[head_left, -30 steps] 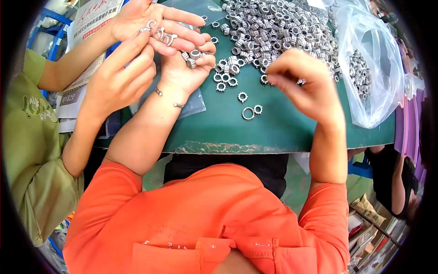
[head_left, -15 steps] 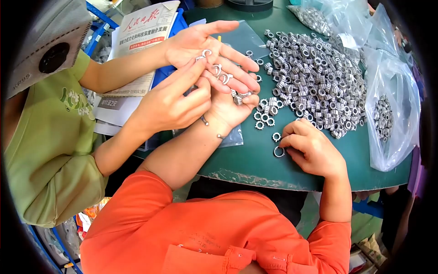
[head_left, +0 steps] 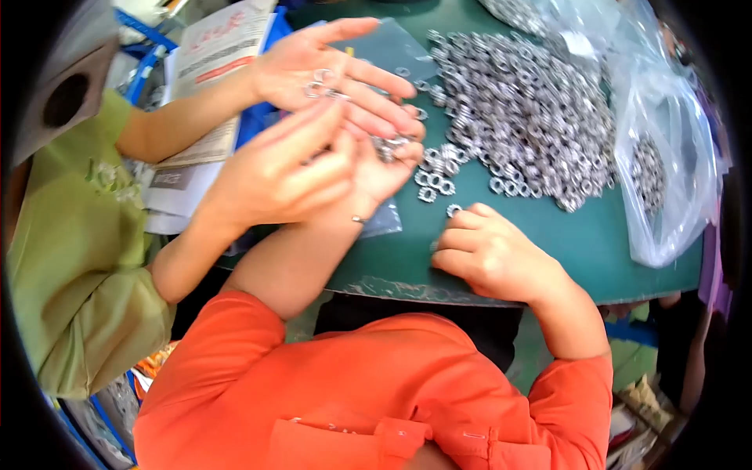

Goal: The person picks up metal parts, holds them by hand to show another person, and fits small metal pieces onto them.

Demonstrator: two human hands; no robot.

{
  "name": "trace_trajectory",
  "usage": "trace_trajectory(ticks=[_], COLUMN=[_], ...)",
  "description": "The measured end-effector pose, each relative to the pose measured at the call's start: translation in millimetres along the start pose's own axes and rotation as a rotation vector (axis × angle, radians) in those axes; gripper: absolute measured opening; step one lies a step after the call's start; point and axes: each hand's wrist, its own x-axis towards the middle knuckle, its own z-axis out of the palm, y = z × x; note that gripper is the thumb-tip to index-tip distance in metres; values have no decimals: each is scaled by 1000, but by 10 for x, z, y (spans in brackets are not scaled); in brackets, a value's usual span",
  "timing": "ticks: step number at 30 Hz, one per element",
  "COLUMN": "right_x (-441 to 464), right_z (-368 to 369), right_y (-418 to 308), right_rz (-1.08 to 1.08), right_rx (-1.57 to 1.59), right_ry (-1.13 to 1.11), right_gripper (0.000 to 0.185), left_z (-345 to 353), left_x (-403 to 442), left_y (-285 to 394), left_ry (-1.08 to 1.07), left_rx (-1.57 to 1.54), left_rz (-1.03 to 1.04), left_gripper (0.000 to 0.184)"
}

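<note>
My left hand (head_left: 374, 168) lies palm up with its fingers curled over several small toothed metal rings (head_left: 389, 147). It sits right beside a co-worker's open palm (head_left: 329, 78), which carries a few thin rings (head_left: 319, 82). The co-worker's other hand (head_left: 286, 168), blurred, reaches over my left wrist. Near the table edge, my right hand (head_left: 493, 254) is closed, knuckles up. A blurred bit of a ring (head_left: 435, 245) shows at its fingertips. Just above its knuckles lies a single toothed ring (head_left: 454, 210) on the green table.
A big heap of toothed metal rings (head_left: 525, 117) covers the middle of the green table (head_left: 392, 266), with a small cluster (head_left: 436, 172) at its left. A clear plastic bag (head_left: 674, 188) with rings stands right. Folded newspaper (head_left: 215, 59) lies by a blue bin.
The view has shifted slightly. My right hand has moved left and towards the table edge, and the ring at its fingertips has moved left too. The co-worker's rings now lie nearer the palm.
</note>
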Motion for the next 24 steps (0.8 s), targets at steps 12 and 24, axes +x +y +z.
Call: trace_trajectory(ticks=[12, 24], right_x=[-237, -177], right_z=[-199, -144], right_y=[179, 174], right_rz=[480, 471], right_rx=[-198, 851], right_ry=[336, 393], right_gripper=[18, 22], left_z=[113, 190], left_x=[-14, -37], left_y=[19, -42], left_ry=[96, 121], left_rx=[70, 106], left_rz=[-8, 35], left_gripper=[31, 17])
